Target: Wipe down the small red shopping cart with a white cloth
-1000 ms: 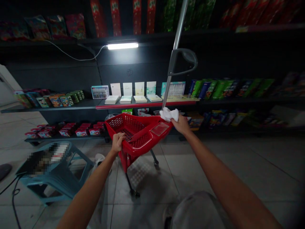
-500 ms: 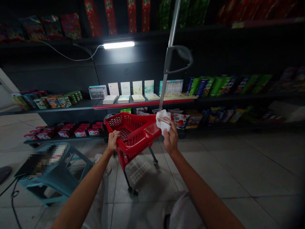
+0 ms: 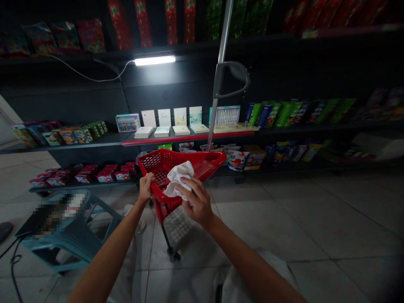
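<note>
A red wheeled shopping basket (image 3: 164,160) stands tilted on the tiled floor in front of me, its grey pull handle (image 3: 232,80) rising on a metal pole. My left hand (image 3: 146,186) is closed on the basket's near left rim. A crumpled white cloth (image 3: 178,177) sits in the closed fingers of my right hand (image 3: 195,201), held against the basket's near rim.
Dark store shelves (image 3: 189,136) run across the back, stocked with cards, packets and boxes, under a lit tube lamp (image 3: 154,60). A blue plastic stool (image 3: 67,235) with a blurred item on it stands at the left, cables beside it.
My right hand has drawn the white cloth from the base of the handle pole, down and left to the basket's near rim. The left hand has kept its grip.
</note>
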